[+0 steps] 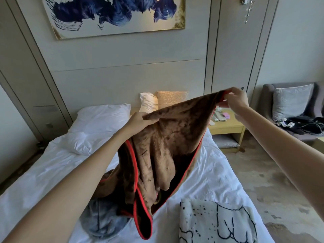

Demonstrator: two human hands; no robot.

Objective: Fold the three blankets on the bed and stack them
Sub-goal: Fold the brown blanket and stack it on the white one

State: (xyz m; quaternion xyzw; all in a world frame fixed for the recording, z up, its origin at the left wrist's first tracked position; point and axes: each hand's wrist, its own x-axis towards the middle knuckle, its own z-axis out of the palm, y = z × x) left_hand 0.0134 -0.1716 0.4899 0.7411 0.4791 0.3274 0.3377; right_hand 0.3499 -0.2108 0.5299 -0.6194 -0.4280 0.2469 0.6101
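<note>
From the head camera, both bare forearms reach forward over a white-sheeted bed (pixel 52 169), the left one rising from the lower left corner and the right one from the right edge. The left hand (pixel 140 121) is curled over the upper edge of a brown plush blanket with red piping (pixel 168 137), fingers wrapped around the fabric. The right hand (pixel 235 99) is raised higher and further out, thumb and fingertips pinching the blanket's red-trimmed corner.

Between the two hands the top edge is stretched at a slant. The rest hangs in loose folds, its lowest loop of piping dangling just above the mattress. Under it, on the sheet, lies a crumpled grey fleece blanket (pixel 103 223). To the right, near the bed's edge, a white blanket printed with black outlines and dots (pixel 219 225) lies folded flat, apart from the other two.

A small dark label (pixel 241 88) on the wall panel above the right hand is too small to read.

A white pillow (pixel 100 125) lies at the head of the bed, with a pale wooden nightstand (pixel 228 128) beside it and a blue-stroked, gold-framed painting (pixel 114 14) on the wall above.
</note>
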